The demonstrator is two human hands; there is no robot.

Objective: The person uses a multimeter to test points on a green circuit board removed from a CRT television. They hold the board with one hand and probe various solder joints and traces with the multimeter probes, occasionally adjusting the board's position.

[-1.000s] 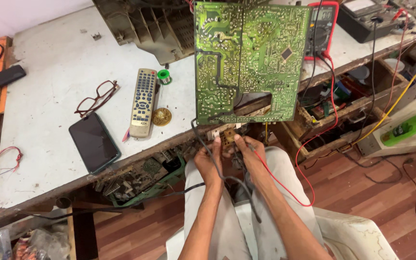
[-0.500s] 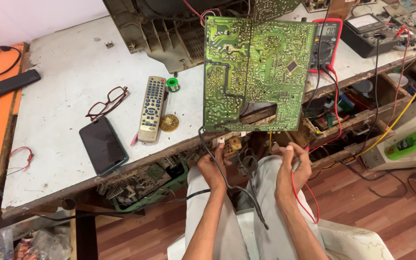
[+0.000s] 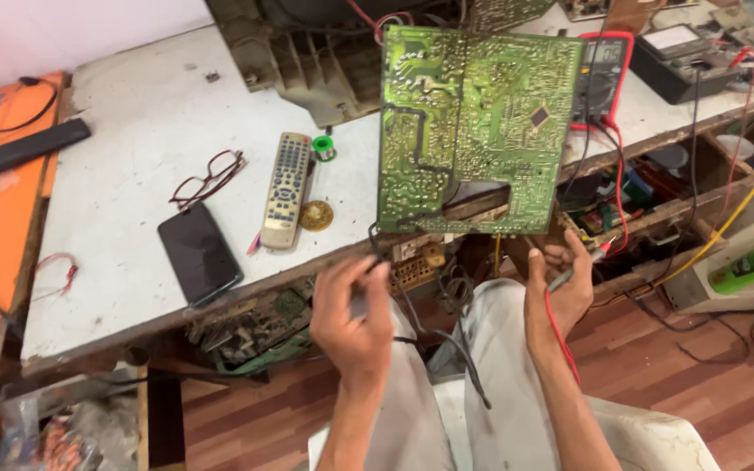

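Probes of a multimeter are gripped in both hands just below the near edge of the workbench (image 3: 133, 157): a red-leaded probe (image 3: 569, 275) is pinched in the fingers of the right hand (image 3: 560, 283), and a black-leaded probe (image 3: 366, 292) is clasped in the curled left hand (image 3: 351, 318). Both hands are held over the lap, just short of a green circuit board (image 3: 477, 131), which is propped solder side up and overhangs the bench edge directly beyond them. A red-cased multimeter (image 3: 599, 78) is seen just right of the board, partly hidden behind it, with red and black leads trailing down from it. Left of the board, a grey remote control (image 3: 285, 187), a small green solder reel (image 3: 323, 147) and a round brass-coloured tin (image 3: 315, 215) are laid out. Farther left lie a pair of glasses (image 3: 207, 179) and a dark phone (image 3: 198, 253).
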